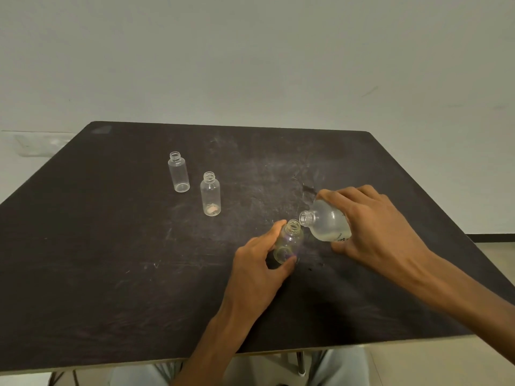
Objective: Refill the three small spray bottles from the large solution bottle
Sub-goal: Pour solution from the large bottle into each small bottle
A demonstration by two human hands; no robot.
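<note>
Currently first pour: right hand (373, 227) fingers grip tilted large bottle (327, 222), mouth just beside the near small bottle (289, 242), gripped upright on table (111, 246) by left hand (259, 266). Two others (178, 172) (210, 193) look unfilled. Next: tip further, align mouths.

You have three small spray bottles on one dark table (111, 246), all uncapped: one (288, 242) between the fingers of your left hand (259, 263), and two standing well beyond those fingertips, a nearer one (210, 194) and a farther one (178, 172). You have one large solution bottle (327, 222), wrapped by your right hand (373, 227).
</note>
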